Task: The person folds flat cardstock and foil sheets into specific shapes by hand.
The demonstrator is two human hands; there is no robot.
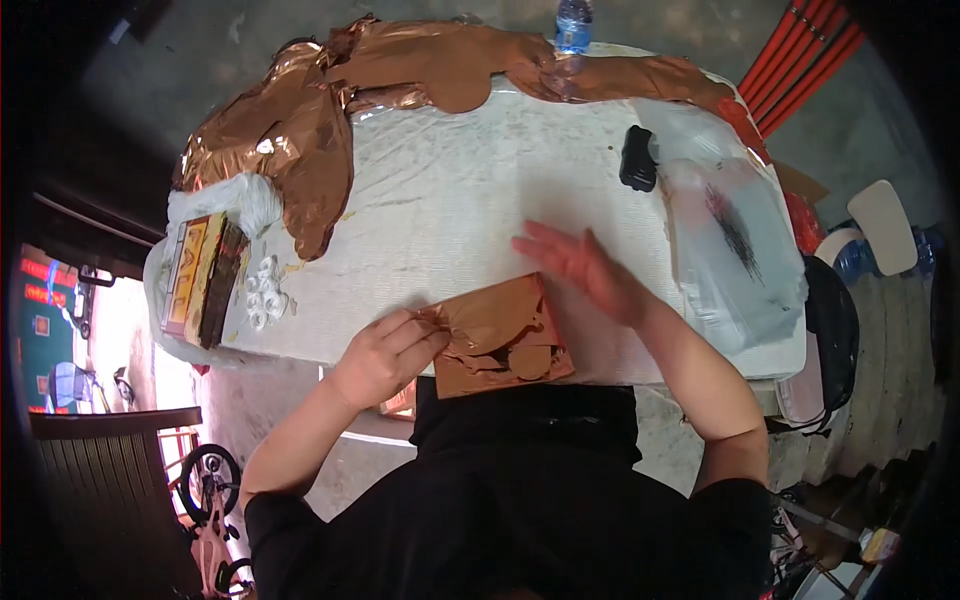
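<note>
left hand (385, 352): fingers pinched | right hand (580, 268): fingers spread flat

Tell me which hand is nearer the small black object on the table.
Right. The right hand, open, is just short of the small black object; the left hand pinches brown foil sheets farther back.

folded sheets (500, 335) on the table (480, 220) edge bottom centre, box (200, 275) far left, crumpled foil (310, 140) along the top, bottle (573, 25) top centre, plastic bag (735, 250) over on the right
</note>
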